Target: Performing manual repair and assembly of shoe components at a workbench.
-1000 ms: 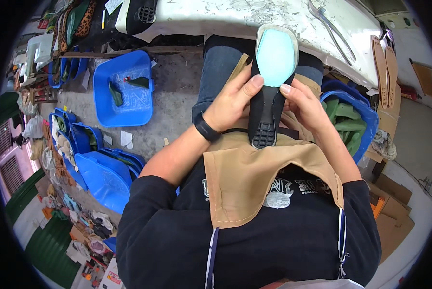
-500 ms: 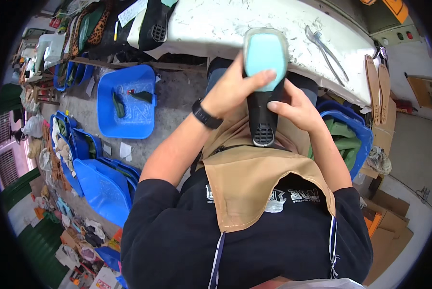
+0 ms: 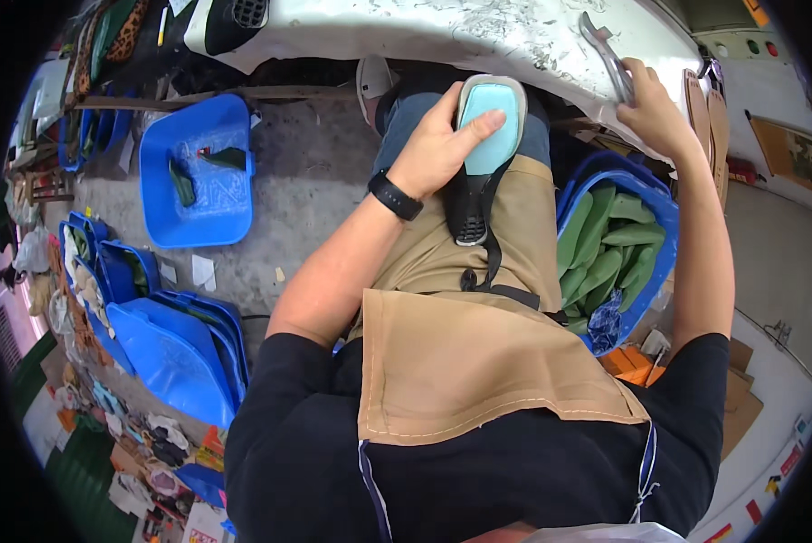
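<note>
My left hand [image 3: 435, 149] grips an upside-down shoe [image 3: 491, 122] over my lap, thumb pressed on its sole side. Its underside has a light blue panel with a pale rim. A black strap and a black gridded part extend from it toward my apron [image 3: 487, 362]. Out to the right, my right hand [image 3: 656, 113] is closed around the handles of metal pincers [image 3: 600, 45] at the edge of the white-covered bench [image 3: 478, 32]. The handle ends are hidden in my fingers.
To my right stands a blue tub [image 3: 655, 281] full of green pieces [image 3: 605, 244]. On the left floor is a blue basin [image 3: 211, 213] with a few green pieces, near more blue tubs [image 3: 166, 353]. Tan soles [image 3: 717, 127] hang beside the bench; a black shoe [image 3: 234, 27] lies on it.
My right hand has left the shoe, reached out to the right and taken hold of the pincers. My left hand keeps the shoe, which sits slightly lower in view.
</note>
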### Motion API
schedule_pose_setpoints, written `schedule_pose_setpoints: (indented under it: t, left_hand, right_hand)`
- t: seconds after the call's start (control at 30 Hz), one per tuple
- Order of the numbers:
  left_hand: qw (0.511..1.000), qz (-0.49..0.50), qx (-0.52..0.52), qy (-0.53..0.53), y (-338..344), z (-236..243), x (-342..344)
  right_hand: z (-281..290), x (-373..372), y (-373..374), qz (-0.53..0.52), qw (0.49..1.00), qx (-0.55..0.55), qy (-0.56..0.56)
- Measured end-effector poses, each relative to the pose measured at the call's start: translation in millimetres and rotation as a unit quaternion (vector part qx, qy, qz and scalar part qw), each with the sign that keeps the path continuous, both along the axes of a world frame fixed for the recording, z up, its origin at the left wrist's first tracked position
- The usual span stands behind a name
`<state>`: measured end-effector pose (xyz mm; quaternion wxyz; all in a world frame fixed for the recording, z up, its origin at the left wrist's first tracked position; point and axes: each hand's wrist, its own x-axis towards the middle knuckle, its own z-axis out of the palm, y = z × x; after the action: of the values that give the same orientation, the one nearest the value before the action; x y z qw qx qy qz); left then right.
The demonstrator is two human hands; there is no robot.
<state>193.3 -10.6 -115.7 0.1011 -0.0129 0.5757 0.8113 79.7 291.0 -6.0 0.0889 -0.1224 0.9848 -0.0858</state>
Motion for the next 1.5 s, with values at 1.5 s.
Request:
schedule_pose_setpoints:
  t: [1.5]
  left_hand:
    - [0.947, -0.184, -0.179, 0.193, -22.9, -9.1, -47.7]
  right_hand:
    - [-2.9, 149.3, -70.9, -0.13, 0.908, -0.268, -0.295]
